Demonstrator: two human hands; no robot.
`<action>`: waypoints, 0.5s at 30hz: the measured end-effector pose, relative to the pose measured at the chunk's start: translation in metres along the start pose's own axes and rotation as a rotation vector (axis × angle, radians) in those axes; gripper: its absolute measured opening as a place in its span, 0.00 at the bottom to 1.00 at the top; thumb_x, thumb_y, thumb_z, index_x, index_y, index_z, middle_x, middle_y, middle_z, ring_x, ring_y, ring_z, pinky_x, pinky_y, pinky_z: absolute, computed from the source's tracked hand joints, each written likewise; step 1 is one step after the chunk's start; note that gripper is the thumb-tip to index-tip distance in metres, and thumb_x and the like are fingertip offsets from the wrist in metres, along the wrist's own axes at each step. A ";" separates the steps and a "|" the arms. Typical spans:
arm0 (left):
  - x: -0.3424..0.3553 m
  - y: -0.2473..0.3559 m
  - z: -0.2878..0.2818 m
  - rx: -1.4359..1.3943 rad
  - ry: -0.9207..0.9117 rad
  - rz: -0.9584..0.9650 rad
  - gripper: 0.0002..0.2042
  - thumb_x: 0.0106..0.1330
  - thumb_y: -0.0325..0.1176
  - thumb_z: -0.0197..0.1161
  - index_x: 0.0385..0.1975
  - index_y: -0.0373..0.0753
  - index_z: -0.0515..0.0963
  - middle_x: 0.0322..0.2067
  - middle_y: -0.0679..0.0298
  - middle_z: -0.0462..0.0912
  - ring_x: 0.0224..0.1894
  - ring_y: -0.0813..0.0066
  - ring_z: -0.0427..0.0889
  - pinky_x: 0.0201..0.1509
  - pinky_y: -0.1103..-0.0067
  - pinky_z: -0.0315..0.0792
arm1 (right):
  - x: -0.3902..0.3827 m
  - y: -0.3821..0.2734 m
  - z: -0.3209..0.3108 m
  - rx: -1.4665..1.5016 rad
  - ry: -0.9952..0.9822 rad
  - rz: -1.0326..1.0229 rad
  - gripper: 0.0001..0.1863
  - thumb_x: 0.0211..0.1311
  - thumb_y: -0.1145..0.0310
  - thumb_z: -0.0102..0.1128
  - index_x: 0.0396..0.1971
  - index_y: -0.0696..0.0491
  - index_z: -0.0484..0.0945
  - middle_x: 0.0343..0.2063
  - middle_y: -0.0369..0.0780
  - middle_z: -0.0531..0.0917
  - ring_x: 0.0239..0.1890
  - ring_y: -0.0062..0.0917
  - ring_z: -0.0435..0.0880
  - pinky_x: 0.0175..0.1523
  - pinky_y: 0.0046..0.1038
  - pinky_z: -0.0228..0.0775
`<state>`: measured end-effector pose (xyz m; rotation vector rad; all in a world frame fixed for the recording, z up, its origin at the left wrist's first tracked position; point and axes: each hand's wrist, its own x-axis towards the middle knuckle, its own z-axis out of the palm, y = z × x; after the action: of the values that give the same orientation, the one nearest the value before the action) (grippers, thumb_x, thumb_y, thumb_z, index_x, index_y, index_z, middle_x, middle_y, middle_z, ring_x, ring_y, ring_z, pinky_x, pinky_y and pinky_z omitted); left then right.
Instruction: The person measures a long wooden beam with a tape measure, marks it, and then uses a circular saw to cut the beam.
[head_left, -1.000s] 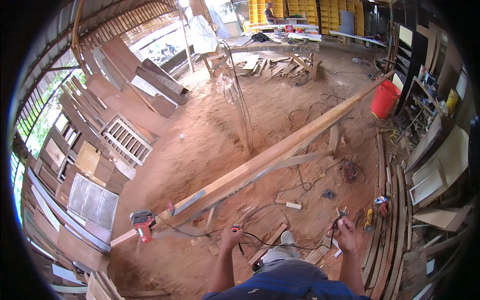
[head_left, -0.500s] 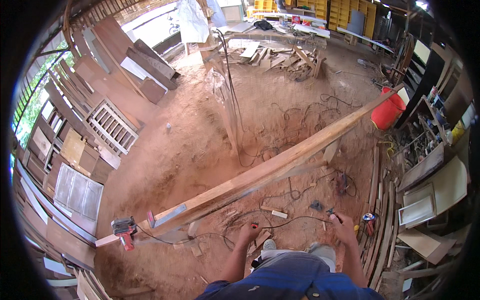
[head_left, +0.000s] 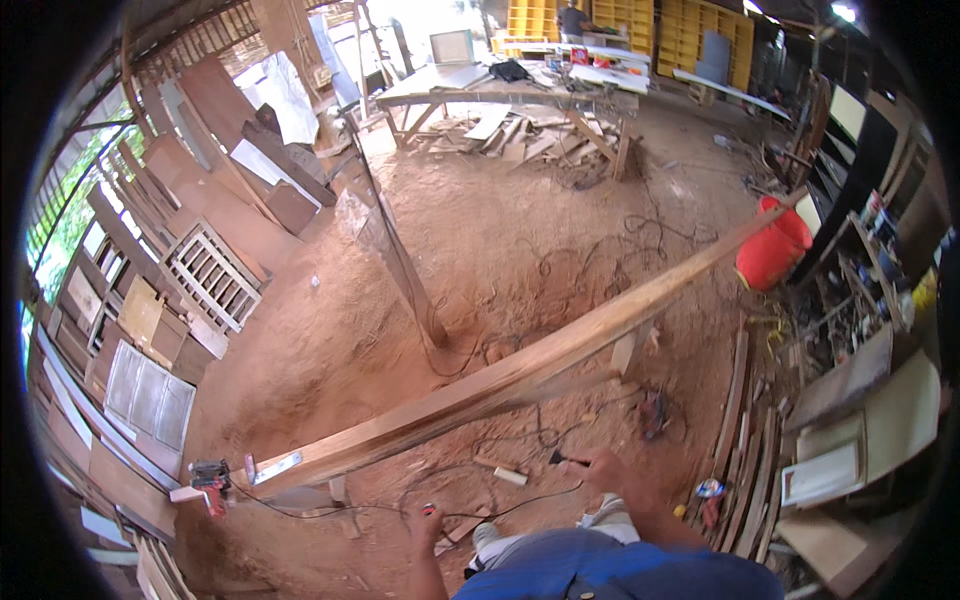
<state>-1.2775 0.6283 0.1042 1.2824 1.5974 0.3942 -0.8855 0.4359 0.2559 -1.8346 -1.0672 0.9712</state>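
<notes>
Head view: both hands, left (head_left: 428, 520) and right (head_left: 603, 467), grip a black cord (head_left: 500, 508) tight at six o'clock, maybe keeping it off the plank (head_left: 520, 375).

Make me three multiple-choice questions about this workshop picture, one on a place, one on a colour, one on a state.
1. Where is the red power tool?
A. at the long wooden plank's left end
B. on the far table
C. in a hand

2. What colour is the bucket at right?
A. blue
B. red
C. white

3. The right hand is:
A. open, empty
B. closed on a black cable
C. on the plank

Answers: 1 A, it sits by the plank's end; 2 B, plainly red; 3 B, fingers curl round the cable.
</notes>
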 end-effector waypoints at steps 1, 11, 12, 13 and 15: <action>-0.012 0.009 0.017 0.110 0.093 0.061 0.15 0.53 0.41 0.73 0.24 0.33 0.81 0.18 0.59 0.81 0.20 0.72 0.81 0.23 0.69 0.73 | 0.006 0.013 -0.019 -0.012 -0.011 -0.014 0.24 0.66 0.50 0.66 0.48 0.55 0.87 0.36 0.49 0.89 0.37 0.33 0.88 0.44 0.30 0.76; -0.121 0.035 0.183 0.344 0.020 -0.021 0.23 0.53 0.48 0.70 0.38 0.33 0.82 0.37 0.42 0.87 0.43 0.47 0.87 0.46 0.62 0.79 | 0.029 0.045 -0.163 0.022 -0.251 0.093 0.19 0.67 0.54 0.67 0.48 0.53 0.87 0.37 0.45 0.91 0.38 0.25 0.88 0.44 0.28 0.77; -0.129 0.031 0.189 0.343 -0.014 -0.031 0.23 0.53 0.48 0.70 0.39 0.34 0.82 0.36 0.43 0.87 0.43 0.46 0.87 0.47 0.61 0.79 | 0.031 0.044 -0.169 0.013 -0.300 0.230 0.19 0.67 0.55 0.68 0.46 0.55 0.88 0.40 0.45 0.91 0.41 0.24 0.88 0.46 0.27 0.77; -0.137 0.026 0.194 0.342 -0.049 -0.041 0.23 0.53 0.48 0.71 0.39 0.35 0.82 0.36 0.44 0.87 0.43 0.45 0.87 0.47 0.61 0.79 | 0.031 0.050 -0.170 0.005 -0.314 0.226 0.19 0.67 0.55 0.68 0.46 0.55 0.88 0.40 0.45 0.91 0.41 0.24 0.88 0.46 0.27 0.77; -0.150 0.047 0.208 0.236 -0.081 -0.065 0.24 0.53 0.49 0.71 0.40 0.35 0.81 0.37 0.42 0.86 0.43 0.44 0.86 0.48 0.60 0.79 | 0.036 0.070 -0.182 0.007 -0.192 -0.014 0.19 0.66 0.56 0.69 0.47 0.57 0.88 0.41 0.47 0.91 0.42 0.24 0.88 0.47 0.27 0.78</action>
<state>-1.0883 0.4500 0.1219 1.4002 1.6475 0.1132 -0.6910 0.4000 0.2579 -1.7530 -1.1879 1.1596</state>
